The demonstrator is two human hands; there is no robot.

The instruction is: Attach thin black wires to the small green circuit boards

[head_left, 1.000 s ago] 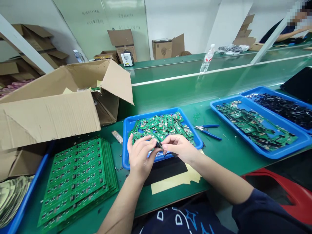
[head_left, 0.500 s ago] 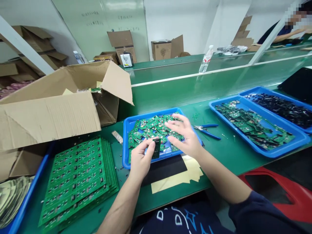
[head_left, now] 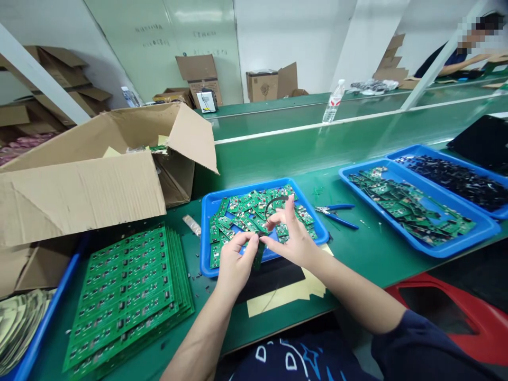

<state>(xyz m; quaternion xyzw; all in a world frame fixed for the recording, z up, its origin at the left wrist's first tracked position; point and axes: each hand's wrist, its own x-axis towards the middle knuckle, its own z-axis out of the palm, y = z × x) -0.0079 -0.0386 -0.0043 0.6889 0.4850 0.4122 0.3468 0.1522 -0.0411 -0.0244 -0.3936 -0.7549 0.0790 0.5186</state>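
Note:
My left hand [head_left: 235, 263] pinches a small circuit board [head_left: 259, 256] by its upper edge, with the board hanging below the fingertips. My right hand [head_left: 292, 238] is at the board's top edge, thumb tip close to the left fingertips. A thin black curved strip [head_left: 273, 201] arcs up from the right hand's fingers; its exact kind is unclear. Behind both hands lies a blue tray [head_left: 205, 233] holding many loose small circuit boards [head_left: 246, 203]. The fingers partly hide where the strip and the board come together.
Blue-handled cutters [head_left: 337, 214] lie right of the tray. Farther right are a blue tray of boards [head_left: 420, 209] and one of black parts [head_left: 456, 177]. Stacked green board panels [head_left: 123, 291] and an open cardboard box [head_left: 79, 190] stand left. Yellow paper [head_left: 278, 301] lies in front.
My right hand has come down and left to the board, and a black curved strip now shows at its fingers. The board in my left hand has turned more edge-on.

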